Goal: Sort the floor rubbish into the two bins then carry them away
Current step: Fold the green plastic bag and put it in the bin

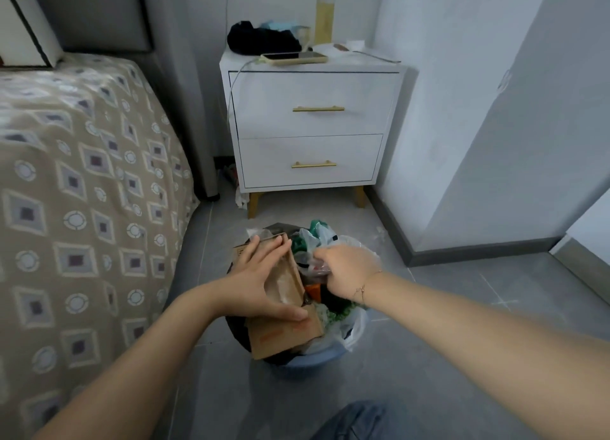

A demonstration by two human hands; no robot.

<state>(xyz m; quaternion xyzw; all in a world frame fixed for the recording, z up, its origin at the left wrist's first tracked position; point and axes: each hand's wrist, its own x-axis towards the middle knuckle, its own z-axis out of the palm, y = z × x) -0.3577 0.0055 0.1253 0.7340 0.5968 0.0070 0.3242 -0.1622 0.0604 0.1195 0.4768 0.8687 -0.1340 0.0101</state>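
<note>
While the left hand (260, 274) presses spread fingers on the cardboard (284, 307), long axis twelve-to-six, the right hand (343, 271) pinches plastic bags (317, 238) at three o'clock.

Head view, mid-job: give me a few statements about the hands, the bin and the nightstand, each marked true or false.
1. The left hand lies on brown cardboard on top of the bin. True.
2. The right hand hangs idle, holding nothing. False: its fingers are curled round plastic bag material at the bin.
3. The bin is nearly empty. False: it is piled to the rim with cardboard, bags and other rubbish.
4. A phone lies on the nightstand. True.
5. The nightstand's top drawer is pulled out. False: both drawers sit closed.
</note>
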